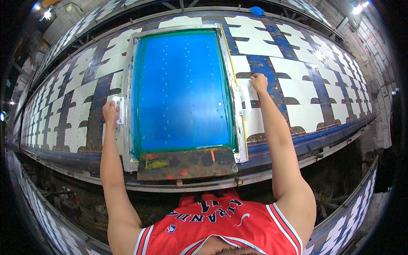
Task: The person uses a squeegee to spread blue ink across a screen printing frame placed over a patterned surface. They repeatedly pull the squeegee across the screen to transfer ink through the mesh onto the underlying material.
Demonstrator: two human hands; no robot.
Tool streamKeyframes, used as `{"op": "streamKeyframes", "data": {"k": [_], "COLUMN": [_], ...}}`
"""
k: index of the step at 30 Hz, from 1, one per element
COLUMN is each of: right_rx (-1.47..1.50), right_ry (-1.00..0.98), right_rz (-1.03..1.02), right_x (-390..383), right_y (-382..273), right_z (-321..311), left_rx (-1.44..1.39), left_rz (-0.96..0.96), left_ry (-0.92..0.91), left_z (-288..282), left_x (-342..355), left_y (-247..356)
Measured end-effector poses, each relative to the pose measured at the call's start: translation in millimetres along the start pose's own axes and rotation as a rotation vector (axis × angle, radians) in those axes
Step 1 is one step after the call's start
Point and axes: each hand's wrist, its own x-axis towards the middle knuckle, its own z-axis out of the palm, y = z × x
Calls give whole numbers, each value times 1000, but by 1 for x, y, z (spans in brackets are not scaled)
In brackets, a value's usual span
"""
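Observation:
A large silk-screen frame (231, 63) with a blue mesh (180, 89) and green-smeared borders lies on the long printing table in front of me. White handles are fixed to its two sides. My left hand (110, 113) is closed at the left handle (121, 110), its fingers curled round the grip. Just beyond the right handle (246, 98), and apart from it, is my right hand (259, 83) with its fingers curled together. Whatever those fingers may hold is hidden. A paint-stained board (187, 165) sits along the frame's near end.
White cut fabric pieces (297, 91) lie in rows on the dark blue, stained tabletop (260, 63). A rail (204, 185) runs along the table's near edge. Blue crumpled material (256, 11) rests at the far edge. More tables with white pieces stand ahead and behind.

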Motion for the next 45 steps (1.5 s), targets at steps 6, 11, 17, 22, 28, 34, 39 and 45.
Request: {"op": "streamKeyframes", "data": {"k": [6, 11, 17, 22, 28, 34, 39, 45], "right_rx": [-36, -90, -159, -164, -99, -129, 362, 649], "right_ry": [-14, 0, -55, -96, 99, 160, -174, -307], "right_rz": [122, 181, 126, 18, 182, -20, 65, 79], "right_x": [55, 65, 78, 87, 79, 43, -50, -151], "right_y": [-4, -12, -21, -16, -7, 0, 8, -9], "right_z": [26, 34, 34, 37, 36, 8, -29, -42], "left_rx": [-103, -51, -49, -34, -54, -66, -115, -57], "left_rz": [-32, -11, -42, -32, -9, -22, -19, 68], "left_ry": [-39, -10, -18, -18, -8, 17, -7, -46], "left_z": [2, -1, -6, -9, -11, -11, -9, -3], "left_x": [3, -4, -12, -17, -22, -25, -22, -10], "left_y": [1, -4, 5, 14, 21, 31, 36, 39]}}
